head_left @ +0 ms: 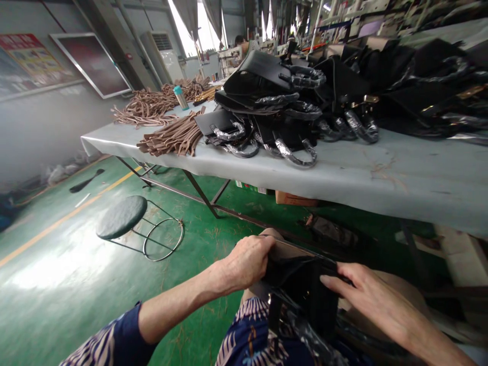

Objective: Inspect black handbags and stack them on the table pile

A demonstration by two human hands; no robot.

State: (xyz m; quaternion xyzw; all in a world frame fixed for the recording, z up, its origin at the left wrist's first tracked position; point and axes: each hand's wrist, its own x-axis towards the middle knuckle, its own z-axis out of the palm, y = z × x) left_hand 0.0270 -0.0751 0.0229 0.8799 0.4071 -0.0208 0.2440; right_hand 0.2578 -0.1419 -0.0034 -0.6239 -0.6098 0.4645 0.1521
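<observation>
A black handbag (301,279) rests on my lap, its top edge stretched between my two hands. My left hand (251,259) is closed on the bag's upper left corner, fingers folded over the edge. On the other side, my right hand (362,290) pinches the right end of the same edge, thumb towards me. A tan lining strip shows along the rim. Plastic-wrapped handles (305,330) hang down over my patterned clothing. The lower part of the bag is dark and hard to make out.
A long table (381,173) with a pale cover carries a heap of black handbags (267,86), bundles of brown strips (175,134) and a teal-capped container (180,97). A round stool (124,216) stands on the green floor at left. Under the table is a cardboard box (295,198).
</observation>
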